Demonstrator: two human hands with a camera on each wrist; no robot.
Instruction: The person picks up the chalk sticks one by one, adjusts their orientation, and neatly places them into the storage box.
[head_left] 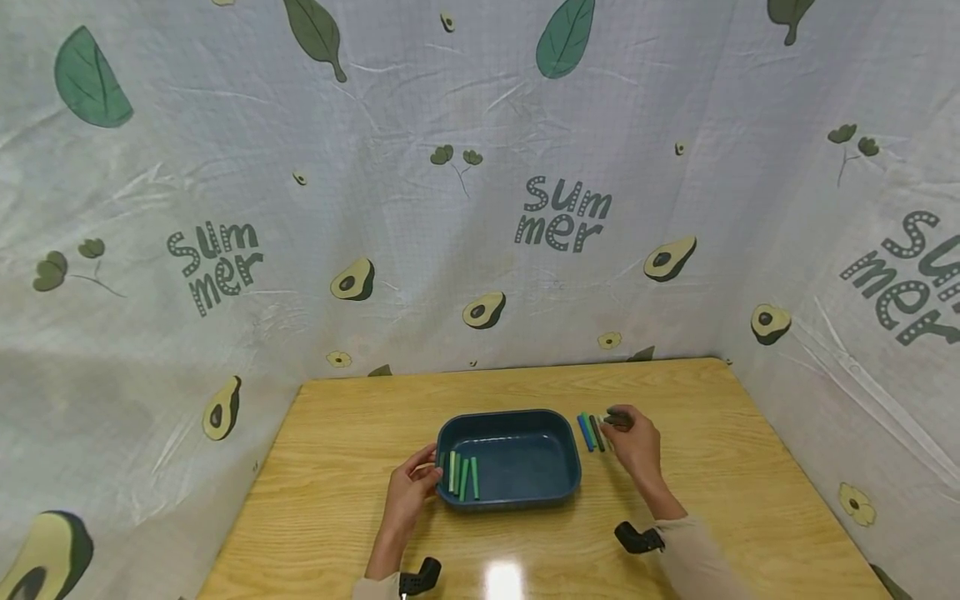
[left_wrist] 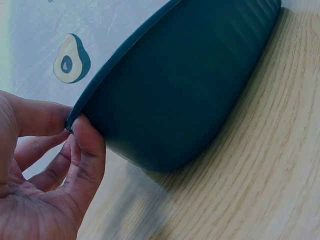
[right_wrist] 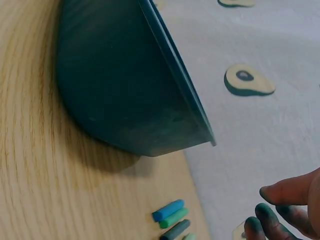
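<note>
The tray (head_left: 510, 457) sits on the worktop (head_left: 337, 467) between my hands; loose sticks (head_left: 592, 432) lie just left of my right hand (head_left: 637, 446).

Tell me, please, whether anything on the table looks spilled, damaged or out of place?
Nothing is spilled or broken. One oddity: the right hand's fingertips are smudged dark green, probably from the chalk sticks beside the blue tray. The left hand holds the tray's rim.

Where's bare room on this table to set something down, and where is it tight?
Bare wood lies behind the tray up to the cloth wall, on the table left of the left hand, and right of the right hand. It is tight between tray and right hand, where loose chalks lie. Three green chalks fill the tray's left end; the rest is free.
</note>
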